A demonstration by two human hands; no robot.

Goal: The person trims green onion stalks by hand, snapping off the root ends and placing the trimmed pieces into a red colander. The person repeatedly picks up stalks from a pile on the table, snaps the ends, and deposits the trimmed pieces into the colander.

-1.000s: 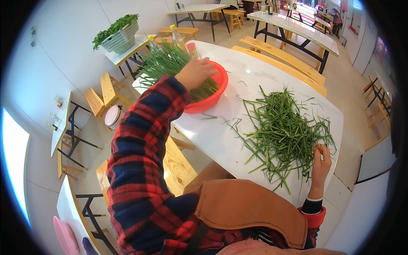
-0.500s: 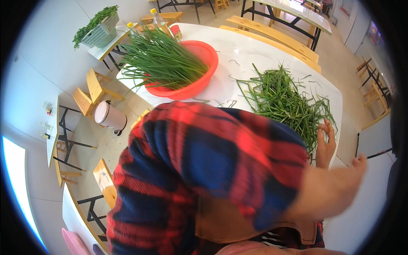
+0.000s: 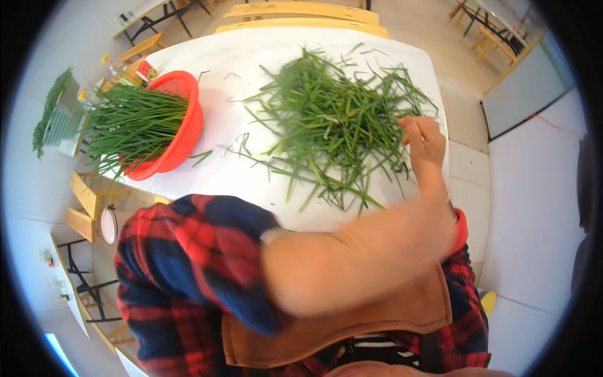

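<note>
My left forearm, its plaid sleeve pushed up to the elbow, crosses in front of me to the right. My left hand (image 3: pixel 426 229) is smeared by motion and lies over my right forearm, beside the bunched red cuff of that sleeve; its fingers cannot be made out. My right hand (image 3: pixel 427 141) is raised at the right edge of a loose pile of green chives (image 3: pixel 339 116), fingers loosely bent and apart, with nothing visible in them. At the table's left, a red plastic colander (image 3: pixel 191 119) holds a thick bundle of long chives (image 3: pixel 135 122).
The white table (image 3: pixel 220 60) has stray chive bits between colander and pile. Bottles (image 3: pixel 112 66) and a red box (image 3: pixel 146 71) stand behind the colander. A grey basket of greens (image 3: pixel 61 116) is farther left. Wooden benches (image 3: pixel 301 10) stand beyond; a pinkish bin (image 3: pixel 109 226) is lower left.
My view has swung right and down, so the table sits more to the left. My left hand has drawn back from beyond my right wrist to the right forearm.
</note>
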